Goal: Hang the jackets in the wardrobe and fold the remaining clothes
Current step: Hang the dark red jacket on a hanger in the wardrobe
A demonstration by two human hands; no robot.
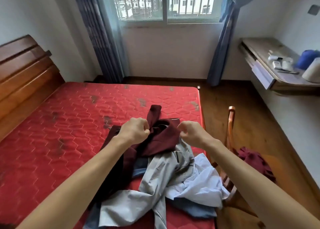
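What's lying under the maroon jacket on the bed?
A blue garment shows beneath the maroon jacket, whose lower edge overlaps the grey garment; the red mattress lies below. Anything else under it is covered.

Soft daylight from the window (pixel 166 3) — slight motion blur, wide-angle bowing at edges.

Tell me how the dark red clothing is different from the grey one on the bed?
The dark red garment is deep maroon, and the grey garment is pale. The left hand and right hand both pinch the dark red garment, while no hand touches the grey garment. The dark red garment lies farther from the camera, the grey garment nearer. Both lie unfolded on the red mattress.
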